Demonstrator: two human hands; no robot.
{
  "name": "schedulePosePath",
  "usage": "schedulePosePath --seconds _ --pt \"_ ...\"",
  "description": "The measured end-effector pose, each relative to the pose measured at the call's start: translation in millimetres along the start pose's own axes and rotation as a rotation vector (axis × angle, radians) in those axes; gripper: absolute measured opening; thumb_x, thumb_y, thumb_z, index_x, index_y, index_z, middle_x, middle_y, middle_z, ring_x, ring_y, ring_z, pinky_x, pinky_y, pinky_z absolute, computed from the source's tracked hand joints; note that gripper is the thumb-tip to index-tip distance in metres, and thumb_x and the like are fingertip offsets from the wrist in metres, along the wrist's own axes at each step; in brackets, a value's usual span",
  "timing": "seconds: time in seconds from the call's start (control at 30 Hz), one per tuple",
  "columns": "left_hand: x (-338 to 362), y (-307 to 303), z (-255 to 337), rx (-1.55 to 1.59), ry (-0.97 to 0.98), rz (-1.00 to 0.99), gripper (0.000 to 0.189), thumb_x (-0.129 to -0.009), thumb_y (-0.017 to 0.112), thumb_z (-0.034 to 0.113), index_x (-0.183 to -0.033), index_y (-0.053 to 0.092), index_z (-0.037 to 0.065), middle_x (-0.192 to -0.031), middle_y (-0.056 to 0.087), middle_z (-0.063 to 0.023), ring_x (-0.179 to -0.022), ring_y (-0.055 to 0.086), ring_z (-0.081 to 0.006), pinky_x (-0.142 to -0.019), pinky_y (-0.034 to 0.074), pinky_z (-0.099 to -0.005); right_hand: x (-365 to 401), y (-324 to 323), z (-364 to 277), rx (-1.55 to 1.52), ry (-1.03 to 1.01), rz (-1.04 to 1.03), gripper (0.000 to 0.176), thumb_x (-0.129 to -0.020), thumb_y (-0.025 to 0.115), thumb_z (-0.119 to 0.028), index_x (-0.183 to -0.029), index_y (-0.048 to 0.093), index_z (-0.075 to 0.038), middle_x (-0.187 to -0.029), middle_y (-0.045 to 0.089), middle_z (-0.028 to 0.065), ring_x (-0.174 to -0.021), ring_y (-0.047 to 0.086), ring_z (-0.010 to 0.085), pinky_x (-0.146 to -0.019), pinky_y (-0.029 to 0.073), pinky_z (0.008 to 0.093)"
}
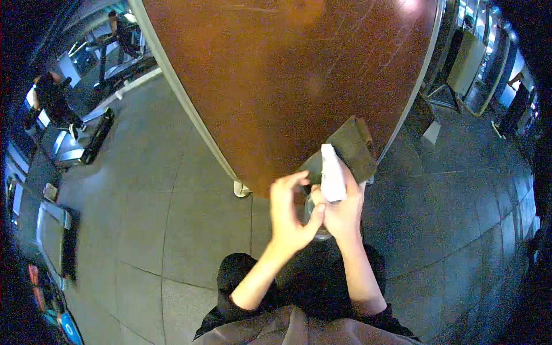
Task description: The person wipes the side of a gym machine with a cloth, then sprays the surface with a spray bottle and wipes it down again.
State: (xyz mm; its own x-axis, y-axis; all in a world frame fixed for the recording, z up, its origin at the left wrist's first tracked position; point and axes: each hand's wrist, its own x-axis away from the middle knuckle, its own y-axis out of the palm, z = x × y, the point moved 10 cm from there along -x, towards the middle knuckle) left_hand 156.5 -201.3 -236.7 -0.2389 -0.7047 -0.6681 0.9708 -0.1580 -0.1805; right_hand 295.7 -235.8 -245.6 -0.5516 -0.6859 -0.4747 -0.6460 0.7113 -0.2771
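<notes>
My right hand (344, 215) is wrapped around a spray bottle, whose white spray head (332, 175) points away from me. Below the head, part of a clear bottle body (323, 234) shows between my hands. My left hand (290, 213) is beside the bottle on its left, fingers apart and curved, with the thumb close to or touching the right hand. A dark grey-green folded cloth (353, 150) lies just beyond the right hand at the near end of a brown tabletop (287, 86). Whether the right fingers touch the cloth is hidden.
The tabletop has a pale metal rim (187, 98) and a white foot (241, 189) near its left corner. Dark tiled floor (138, 218) surrounds it. Treadmills (86, 141) with people on or near them stand at left; a board on a frame (467, 63) stands at right.
</notes>
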Motion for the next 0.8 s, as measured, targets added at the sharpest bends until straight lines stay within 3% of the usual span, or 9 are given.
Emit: schedulePosePath --seconds 0.03,0.07,0.13,0.23,0.27,0.5,0.7,0.77,0.8 --pt "5 16 -12 0.069 -0.056 -0.048 0.057 -0.072 0.063 0.022 -0.121 0.044 -0.001 -0.105 0.050 -0.0148 -0.099 0.047 -0.0279 -0.089 0.035 -0.0365 2 -2 -5 0.044 -0.028 0.050 0.066 -0.059 0.073 -0.021 -0.121 0.054 -0.008 -0.109 0.056 0.0226 -0.104 0.053 0.0344 -0.093 0.040 0.0437" --pt "11 30 -24 0.219 -0.174 -0.116 0.060 -0.073 0.063 0.023 -0.124 0.041 -0.001 -0.107 0.049 -0.0154 -0.102 0.046 -0.0285 -0.091 0.034 -0.0375 4 -8 -33 0.244 -0.263 0.090 0.064 -0.061 0.072 -0.024 -0.121 0.054 -0.011 -0.110 0.055 0.0247 -0.098 0.054 0.0402 -0.095 0.038 0.0474" --pt "18 43 -38 0.373 -0.299 -0.205 0.059 -0.075 0.063 0.022 -0.124 0.040 -0.002 -0.108 0.050 -0.0161 -0.107 0.046 -0.0283 -0.094 0.034 -0.0380 6 -1 -23 0.307 -0.214 0.027 0.069 -0.060 0.074 -0.028 -0.124 0.052 -0.015 -0.114 0.049 0.0319 -0.090 0.056 0.0481 -0.090 0.043 0.0500" --pt "9 40 -53 0.607 -0.406 -0.194 0.053 -0.071 0.073 0.013 -0.116 0.049 0.001 -0.098 0.058 -0.0068 -0.091 0.055 -0.0150 -0.083 0.043 -0.0293 5 5 -16 0.326 -0.200 -0.058 0.072 -0.057 0.074 -0.028 -0.125 0.051 -0.020 -0.118 0.041 0.0386 -0.088 0.056 0.0515 -0.079 0.050 0.0503" --pt "5 38 -49 0.595 -0.337 -0.205 0.051 -0.071 0.074 0.012 -0.116 0.050 0.003 -0.094 0.059 -0.0032 -0.087 0.055 -0.0112 -0.080 0.043 -0.0263 5 6 -17 0.325 -0.190 -0.061 0.072 -0.056 0.074 -0.025 -0.124 0.051 -0.022 -0.119 0.037 0.0403 -0.088 0.056 0.0519 -0.078 0.051 0.0498" --pt "3 34 -44 0.380 -0.300 -0.264 0.048 -0.076 0.071 0.014 -0.116 0.049 0.001 -0.096 0.058 -0.0058 -0.088 0.054 -0.0137 -0.082 0.043 -0.0274 10 14 -16 0.299 -0.183 -0.077 0.078 -0.054 0.075 -0.024 -0.127 0.047 -0.020 -0.120 0.034 0.0425 -0.087 0.056 0.0527 -0.077 0.051 0.0495" --pt "12 26 -56 0.421 -0.273 -0.128 0.034 -0.088 0.052 0.015 -0.118 0.047 -0.001 -0.104 0.054 -0.0108 -0.095 0.053 -0.0189 -0.085 0.042 -0.0312 8 30 6 0.153 -0.067 -0.359 0.081 -0.059 0.074 -0.018 -0.132 0.041 -0.016 -0.133 0.026 0.0333 -0.103 0.054 0.0455 -0.088 0.048 0.0425" --pt "11 28 -63 0.400 -0.318 -0.207 0.031 -0.091 0.046 0.013 -0.118 0.047 -0.001 -0.102 0.054 -0.0102 -0.098 0.052 -0.0184 -0.087 0.041 -0.0314 14 42 18 -0.419 0.096 -0.570 0.075 -0.068 0.070 -0.013 -0.135 0.038 -0.015 -0.139 0.021 0.0239 -0.112 0.051 0.0377 -0.092 0.046 0.0378" --pt "8 22 -59 0.393 -0.304 -0.157 0.033 -0.091 0.046 0.013 -0.121 0.047 -0.002 -0.108 0.054 -0.0096 -0.099 0.051 -0.0175 -0.086 0.042 -0.0309 17 40 19 -0.435 0.195 -0.624 0.070 -0.076 0.064 -0.008 -0.138 0.034 -0.014 -0.140 0.014 0.0197 -0.108 0.055 0.0323 -0.091 0.047 0.0365"
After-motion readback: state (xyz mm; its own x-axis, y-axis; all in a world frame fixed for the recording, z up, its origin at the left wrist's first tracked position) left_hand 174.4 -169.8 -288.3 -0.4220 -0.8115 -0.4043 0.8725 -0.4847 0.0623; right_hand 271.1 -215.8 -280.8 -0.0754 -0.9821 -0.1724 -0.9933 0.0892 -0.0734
